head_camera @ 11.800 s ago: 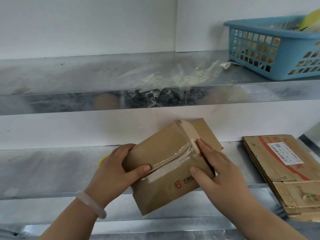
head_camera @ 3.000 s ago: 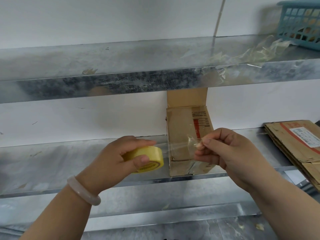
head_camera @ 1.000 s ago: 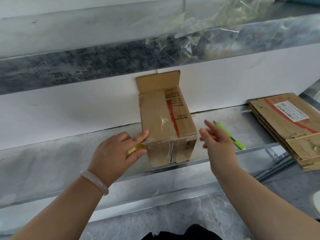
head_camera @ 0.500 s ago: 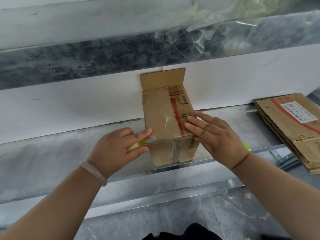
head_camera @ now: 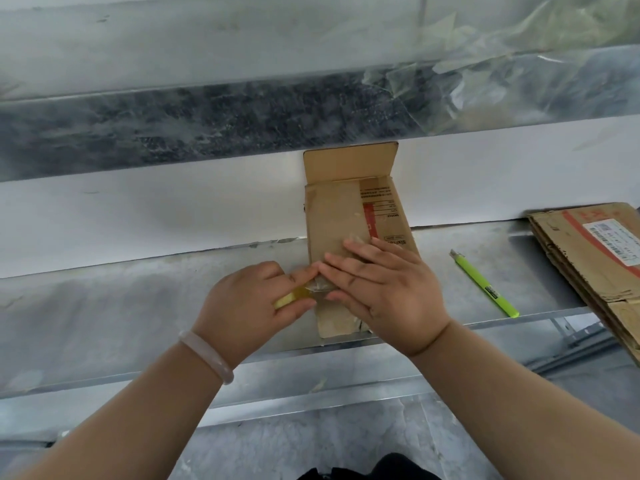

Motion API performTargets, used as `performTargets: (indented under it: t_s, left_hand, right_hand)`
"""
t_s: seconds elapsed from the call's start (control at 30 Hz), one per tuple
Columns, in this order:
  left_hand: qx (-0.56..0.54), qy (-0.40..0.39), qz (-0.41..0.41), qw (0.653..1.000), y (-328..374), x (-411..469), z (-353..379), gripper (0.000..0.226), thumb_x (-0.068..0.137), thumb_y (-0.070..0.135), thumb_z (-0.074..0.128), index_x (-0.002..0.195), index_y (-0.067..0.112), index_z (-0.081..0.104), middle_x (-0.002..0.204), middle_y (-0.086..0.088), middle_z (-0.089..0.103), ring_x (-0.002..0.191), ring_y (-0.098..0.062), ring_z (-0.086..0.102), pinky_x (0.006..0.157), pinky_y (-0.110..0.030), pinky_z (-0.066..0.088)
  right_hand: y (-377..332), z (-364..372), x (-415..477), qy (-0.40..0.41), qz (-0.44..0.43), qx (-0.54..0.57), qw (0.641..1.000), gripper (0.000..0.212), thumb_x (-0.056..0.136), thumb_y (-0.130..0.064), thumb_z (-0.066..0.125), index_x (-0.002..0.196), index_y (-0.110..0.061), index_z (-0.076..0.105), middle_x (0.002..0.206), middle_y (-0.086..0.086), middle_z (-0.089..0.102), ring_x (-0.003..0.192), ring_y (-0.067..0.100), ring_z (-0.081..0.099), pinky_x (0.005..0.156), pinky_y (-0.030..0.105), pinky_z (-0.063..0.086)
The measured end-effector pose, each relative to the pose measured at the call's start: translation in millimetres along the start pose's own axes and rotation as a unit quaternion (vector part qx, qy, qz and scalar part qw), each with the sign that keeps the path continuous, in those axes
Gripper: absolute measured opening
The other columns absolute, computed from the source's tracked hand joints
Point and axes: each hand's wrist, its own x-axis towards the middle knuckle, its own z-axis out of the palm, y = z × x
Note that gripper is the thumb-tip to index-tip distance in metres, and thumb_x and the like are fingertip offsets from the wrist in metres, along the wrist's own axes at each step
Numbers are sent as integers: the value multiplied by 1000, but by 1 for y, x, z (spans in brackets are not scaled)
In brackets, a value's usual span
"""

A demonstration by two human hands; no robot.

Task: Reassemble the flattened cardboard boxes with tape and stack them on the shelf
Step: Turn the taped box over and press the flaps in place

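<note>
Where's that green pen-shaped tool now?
In the head view, the green pen-shaped tool lies on the shelf, right of the cardboard box and left of the flattened cardboard stack.

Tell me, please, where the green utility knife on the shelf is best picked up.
I would pinch the green utility knife mid-body from above, fingers across its narrow width: it lies flat and diagonal on the shelf, both long sides free.

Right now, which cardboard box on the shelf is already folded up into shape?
The small box under the right hand, its rear flap standing upright; the cardboard stack at the far right lies flat.
</note>
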Motion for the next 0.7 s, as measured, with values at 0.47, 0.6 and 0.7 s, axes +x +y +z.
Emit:
performTargets:
  t_s: [0.47, 0.6, 0.7]
  left_hand:
    - [0, -4, -8, 1000, -17, -7, -5, 69, 84, 77, 28, 118, 31, 68, 72, 10, 58, 62, -8, 57, 55, -21, 45]
    - [57, -132, -86, 986, -12, 1, -8, 72, 76, 83, 33, 133, 43, 50, 99, 12, 60, 93, -11, 60, 74, -26, 45]
    - [57, -150, -87, 983, -14, 2, -7, 79, 69, 87, 33, 135, 44, 46, 101, 15, 56, 97, -9, 57, 75, -24, 43]
  right_hand:
    - [4, -3, 1, 5, -14, 11, 1000, 24, 94, -37, 67, 113, -25, 74, 121, -9, 68, 120, 13, 61, 96, 41, 52]
    - [4, -4, 1, 4, -14, 13, 1000, 24, 93, -37, 67, 113, -25, 74, 121, -9, 68, 120, 13, 61, 95, 42, 52]
    - [4, -4, 1, 2, -12, 15, 1000, 24, 93, -36, 68, 114, -25, 74, 122, -9, 67, 121, 13, 60, 95, 42, 52]
